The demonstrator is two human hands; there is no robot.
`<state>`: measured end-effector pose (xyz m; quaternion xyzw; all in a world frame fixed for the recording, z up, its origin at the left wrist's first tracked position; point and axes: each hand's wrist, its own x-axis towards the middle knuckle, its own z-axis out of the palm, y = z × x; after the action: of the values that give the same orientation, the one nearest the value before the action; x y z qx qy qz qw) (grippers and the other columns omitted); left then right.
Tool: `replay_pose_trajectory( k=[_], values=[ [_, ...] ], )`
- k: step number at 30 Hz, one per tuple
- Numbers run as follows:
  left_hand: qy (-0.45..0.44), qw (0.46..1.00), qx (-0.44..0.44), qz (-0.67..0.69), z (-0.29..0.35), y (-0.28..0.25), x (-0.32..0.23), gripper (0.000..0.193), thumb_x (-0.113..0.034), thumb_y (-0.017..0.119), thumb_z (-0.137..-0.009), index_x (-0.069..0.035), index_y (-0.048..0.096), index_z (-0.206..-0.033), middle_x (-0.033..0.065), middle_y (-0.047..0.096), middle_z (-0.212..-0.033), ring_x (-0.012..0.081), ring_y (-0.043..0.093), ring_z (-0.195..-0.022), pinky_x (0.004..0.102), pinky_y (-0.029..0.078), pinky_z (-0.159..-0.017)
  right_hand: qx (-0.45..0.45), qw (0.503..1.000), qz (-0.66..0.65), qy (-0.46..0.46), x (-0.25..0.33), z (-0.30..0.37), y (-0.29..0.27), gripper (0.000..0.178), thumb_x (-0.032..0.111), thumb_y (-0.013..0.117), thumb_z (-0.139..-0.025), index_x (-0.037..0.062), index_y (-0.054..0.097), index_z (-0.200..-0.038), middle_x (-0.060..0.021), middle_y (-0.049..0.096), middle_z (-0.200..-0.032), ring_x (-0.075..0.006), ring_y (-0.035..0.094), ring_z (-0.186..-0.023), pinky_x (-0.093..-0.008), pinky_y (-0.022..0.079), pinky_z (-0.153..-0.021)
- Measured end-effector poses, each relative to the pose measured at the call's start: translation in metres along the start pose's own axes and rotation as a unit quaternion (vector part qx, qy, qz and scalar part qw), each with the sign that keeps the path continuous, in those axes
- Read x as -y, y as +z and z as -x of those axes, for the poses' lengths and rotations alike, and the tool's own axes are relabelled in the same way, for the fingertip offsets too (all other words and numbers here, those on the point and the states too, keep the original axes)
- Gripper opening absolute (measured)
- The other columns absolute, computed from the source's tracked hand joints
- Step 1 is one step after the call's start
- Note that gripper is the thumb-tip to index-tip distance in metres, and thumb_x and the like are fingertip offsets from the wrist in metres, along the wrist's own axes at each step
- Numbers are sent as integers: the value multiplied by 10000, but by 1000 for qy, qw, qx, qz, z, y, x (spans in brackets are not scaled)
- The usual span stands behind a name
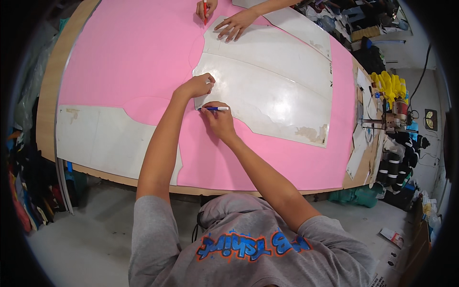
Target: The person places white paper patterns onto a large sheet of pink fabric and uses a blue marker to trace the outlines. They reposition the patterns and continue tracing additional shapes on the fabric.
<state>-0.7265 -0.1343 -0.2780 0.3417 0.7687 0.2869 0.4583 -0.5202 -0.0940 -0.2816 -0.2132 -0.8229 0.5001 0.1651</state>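
Note:
My right hand (pixel 221 119) grips a blue pen with a white end (pixel 216 108). Its tip meets the edge of a white pattern piece (pixel 272 95), where pink fabric (pixel 129 57) begins. Just above, my left hand (pixel 199 86) rests on the left end of the same piece, fingers curled in; a small pale spot shows at the fingers, too small to name. Across the table, another person's hand (pixel 236 24) lies spread on a neighbouring pattern piece (pixel 291 48). That person's other hand (pixel 205 8) holds a red pen (pixel 205 14) over the fabric.
Another white pattern piece (pixel 105 136) covers the fabric at the near left. The wooden table edge (pixel 52 95) curves along the left side. A machine (pixel 396 117) stands at the right end, with yellow material (pixel 389 86) behind it. Green bundles (pixel 356 196) sit below the table at right.

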Motion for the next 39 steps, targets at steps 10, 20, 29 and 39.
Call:
replay_pose_trajectory(
  k=[10, 20, 29, 39],
  values=[
    [37, 995, -95, -12, -9, 24, 24, 326, -300, 631, -1100, -112, 667, -1364, 227, 799, -1076, 398, 771, -1022, 508, 582, -937, 34, 999, 34, -11, -20, -2, 6, 158, 205, 788, -1010, 58, 846, -1025, -62, 813, -1094, -312, 705, -1092, -484, 431, -1106],
    [55, 981, -165, -83, 10, 42, 12, 354, -250, 631, -1089, -92, 628, -1406, 175, 758, -1001, 358, 740, -950, 487, 571, -884, 35, 998, 50, -28, -6, 4, -17, 131, 146, 789, -955, 21, 769, -992, -156, 769, -999, -392, 708, -979, -515, 528, -927],
    [78, 961, -220, -148, 20, 62, 4, 445, -208, 673, -1048, -61, 599, -1461, 225, 734, -1157, 410, 713, -1142, 522, 577, -993, -55, 987, 148, -7, -37, 56, -103, 154, 169, 787, -985, 25, 756, -1028, -180, 751, -1168, -403, 705, -1108, -502, 567, -956],
    [93, 915, -281, -275, 32, 111, -19, 478, -218, 712, -1046, -76, 590, -1486, 173, 593, -1521, 401, 634, -1313, 535, 566, -1053, -34, 987, 124, 91, -47, 111, -159, 191, 217, 751, -1016, 41, 770, -1085, -170, 748, -1164, -394, 699, -1115, -488, 569, -959]
  ],
)
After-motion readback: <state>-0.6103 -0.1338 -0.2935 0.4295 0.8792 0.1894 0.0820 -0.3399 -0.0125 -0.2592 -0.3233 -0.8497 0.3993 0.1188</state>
